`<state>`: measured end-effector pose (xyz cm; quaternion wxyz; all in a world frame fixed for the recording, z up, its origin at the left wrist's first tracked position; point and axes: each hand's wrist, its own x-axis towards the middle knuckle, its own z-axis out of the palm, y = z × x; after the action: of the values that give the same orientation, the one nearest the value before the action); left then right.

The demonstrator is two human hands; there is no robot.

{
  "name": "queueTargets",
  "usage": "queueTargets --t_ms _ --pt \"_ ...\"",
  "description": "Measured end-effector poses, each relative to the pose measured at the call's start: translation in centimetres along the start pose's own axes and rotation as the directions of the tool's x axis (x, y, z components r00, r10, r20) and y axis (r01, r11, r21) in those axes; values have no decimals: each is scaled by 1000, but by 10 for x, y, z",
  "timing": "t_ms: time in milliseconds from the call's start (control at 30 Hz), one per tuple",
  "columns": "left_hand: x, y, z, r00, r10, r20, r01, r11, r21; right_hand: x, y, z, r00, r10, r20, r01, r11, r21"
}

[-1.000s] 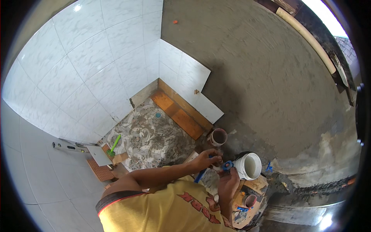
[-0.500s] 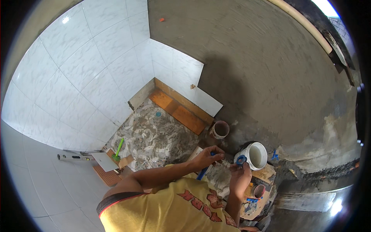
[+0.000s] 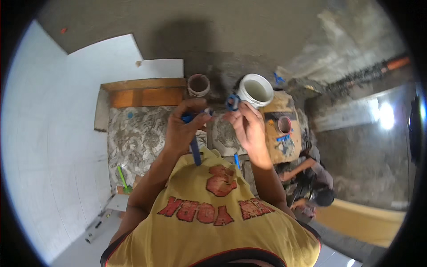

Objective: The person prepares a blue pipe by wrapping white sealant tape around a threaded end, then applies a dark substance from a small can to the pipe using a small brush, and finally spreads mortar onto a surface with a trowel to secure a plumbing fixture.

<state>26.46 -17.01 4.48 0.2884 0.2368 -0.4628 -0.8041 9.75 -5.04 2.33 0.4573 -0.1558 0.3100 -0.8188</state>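
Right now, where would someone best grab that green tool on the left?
Probably around its slim handle, reaching in from above on the rough floor side: the handle extends away from the wider head, and the white wall stands on the opposite side.

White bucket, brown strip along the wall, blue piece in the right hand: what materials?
White bucket: probably plastic, smooth, by its thick rounded rim.
Brown strip: wood or wood-look tile, by its patchy orange tone; finish unclear.
Blue piece in the right hand: likely plastic, by its solid colour; finish too small to judge.
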Motion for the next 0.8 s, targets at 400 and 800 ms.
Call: queueTargets --t_ms 400,800 --pt "20 -14 48 967 20 253 -70 979 192 -25 -41 -7 983 -183 -25 179 978 -103" --pt "30 -7 60 941 -3 340 -102 952 289 -33 -54 -1 951 -304 -56 257 880 -399"
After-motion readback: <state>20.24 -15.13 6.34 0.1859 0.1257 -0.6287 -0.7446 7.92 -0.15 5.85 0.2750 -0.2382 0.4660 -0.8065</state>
